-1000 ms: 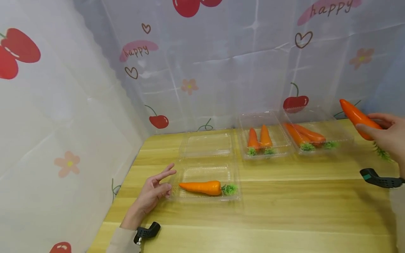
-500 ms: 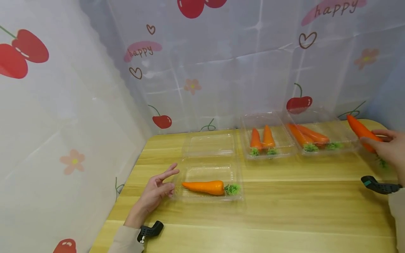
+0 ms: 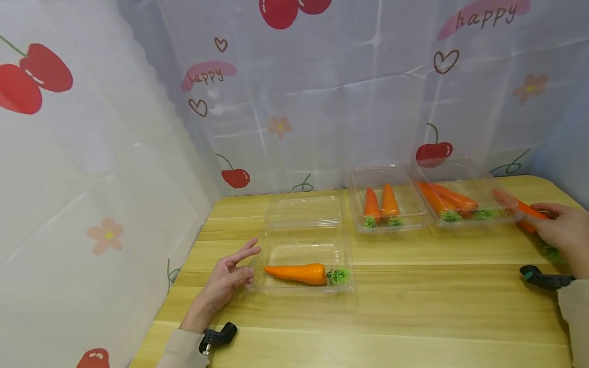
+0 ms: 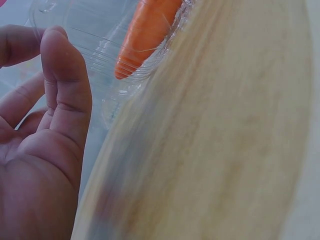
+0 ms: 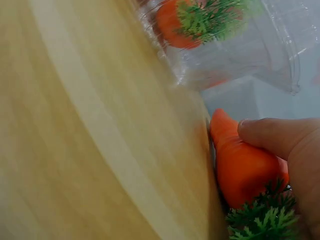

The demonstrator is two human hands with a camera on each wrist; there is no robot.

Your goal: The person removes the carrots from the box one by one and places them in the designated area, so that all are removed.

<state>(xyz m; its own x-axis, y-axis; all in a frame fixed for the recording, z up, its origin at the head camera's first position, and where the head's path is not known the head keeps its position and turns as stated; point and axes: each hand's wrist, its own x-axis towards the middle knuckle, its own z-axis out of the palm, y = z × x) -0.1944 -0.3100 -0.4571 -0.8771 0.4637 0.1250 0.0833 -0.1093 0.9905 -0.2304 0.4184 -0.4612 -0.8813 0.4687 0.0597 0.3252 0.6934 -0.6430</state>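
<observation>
My right hand [image 3: 563, 230] grips an orange toy carrot [image 5: 245, 165] with green leafy tops, low at the table's right side. The carrot's tip lies beside the rightmost clear box [image 3: 499, 197], partly seen through its plastic. My left hand [image 3: 225, 278] pinches the left rim of an open clear plastic clamshell box [image 3: 301, 250] between thumb and finger. One carrot [image 3: 299, 273] lies crosswise in that box, its leaves to the right. In the left wrist view, the thumb [image 4: 65, 75] meets the box edge near the carrot tip [image 4: 142, 40].
Behind, a clear box [image 3: 359, 176] contains two carrots [image 3: 388, 199], tips pointing away. The rightmost box has two more carrots [image 3: 453, 197] crossing each other. All rest on a wooden table [image 3: 391, 306], with a printed curtain [image 3: 322, 128] along its back and left.
My right hand has lowered the carrot from the air down to the table beside the rightmost box. My left hand has stayed at the front box's rim.
</observation>
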